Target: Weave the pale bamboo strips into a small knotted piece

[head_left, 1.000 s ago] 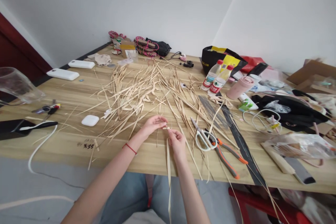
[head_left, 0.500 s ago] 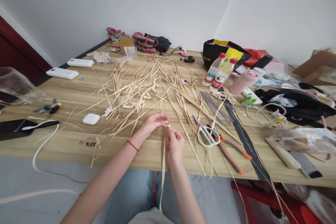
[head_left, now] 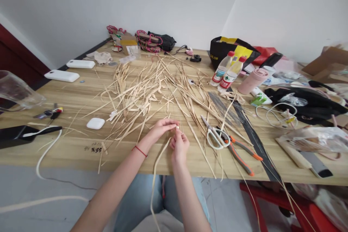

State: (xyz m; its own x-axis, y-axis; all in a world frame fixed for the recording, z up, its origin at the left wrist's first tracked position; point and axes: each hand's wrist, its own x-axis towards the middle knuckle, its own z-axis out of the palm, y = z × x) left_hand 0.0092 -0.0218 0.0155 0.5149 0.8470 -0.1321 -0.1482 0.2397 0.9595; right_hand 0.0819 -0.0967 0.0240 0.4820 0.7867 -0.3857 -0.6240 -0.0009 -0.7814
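Above the near edge of the table, my left hand (head_left: 164, 127) and my right hand (head_left: 179, 146) meet at the fingertips. Both are closed in a pinch on a pale, flat straw strip (head_left: 157, 163). Its long end hangs from between the hands down over the table edge to my lap. A small folded or woven bit of it shows at the fingertips, too small to make out fully. Beyond my hands spreads a loose heap of straw strips (head_left: 136, 90), with a braided or twisted piece (head_left: 152, 96) lying among them.
Right of my hands lie white-handled scissors (head_left: 217, 138) and orange-grey pliers (head_left: 241, 156). Two water bottles (head_left: 227, 76), a pink tumbler (head_left: 252, 80) and a black-yellow bag (head_left: 233, 50) stand farther back. On the left are a white case (head_left: 95, 123) and a glass pitcher (head_left: 19, 90).
My hands have shifted slightly right and drawn closer together. The strip's hanging end has swung left, from beside my right wrist to between my forearms.
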